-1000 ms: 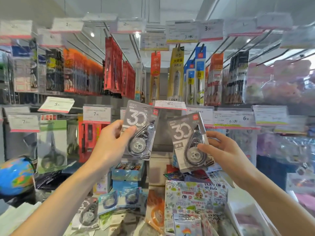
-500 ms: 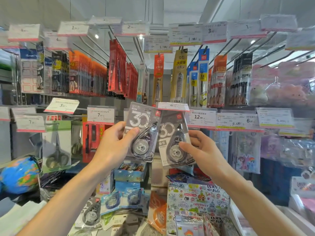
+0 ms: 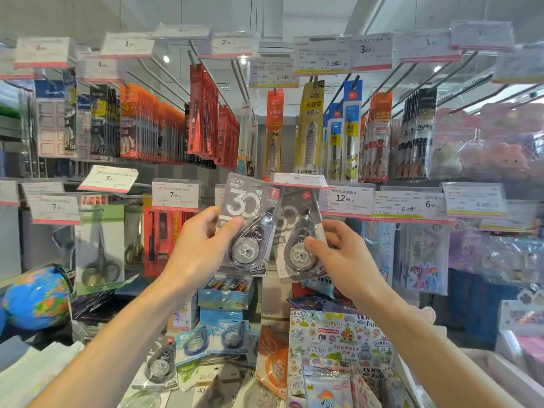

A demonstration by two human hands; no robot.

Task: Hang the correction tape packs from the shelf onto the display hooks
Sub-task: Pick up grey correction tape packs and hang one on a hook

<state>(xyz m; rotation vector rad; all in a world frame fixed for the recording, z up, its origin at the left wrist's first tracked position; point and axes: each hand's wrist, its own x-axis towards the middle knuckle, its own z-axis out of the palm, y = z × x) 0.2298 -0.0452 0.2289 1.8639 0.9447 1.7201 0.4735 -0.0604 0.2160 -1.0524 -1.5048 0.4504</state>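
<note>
My left hand (image 3: pixel 203 242) grips a grey correction tape pack (image 3: pixel 250 225) marked "30", held up and tilted slightly right. Beside it my right hand (image 3: pixel 341 254) pinches a second grey correction tape pack (image 3: pixel 297 240), whose top sits under the white price tag (image 3: pixel 298 181) at the end of a display hook. The hook itself is hidden behind that tag. The two packs overlap a little at their edges. More correction tape packs, blue (image 3: pixel 215 340), black (image 3: pixel 160 363) and orange (image 3: pixel 273 360), lie loose on the shelf below.
Rows of hooks with hanging pens, refills and price tags fill the upper wall. Scissors packs (image 3: pixel 100 248) hang at left, a globe (image 3: pixel 36 298) sits low left, a patterned notebook (image 3: pixel 338 346) and sticker packs lie on the shelf at lower right.
My right hand has carried its pack left and up, from open space at the right to under the hook's price tag beside the left pack. The left hand has barely moved.
</note>
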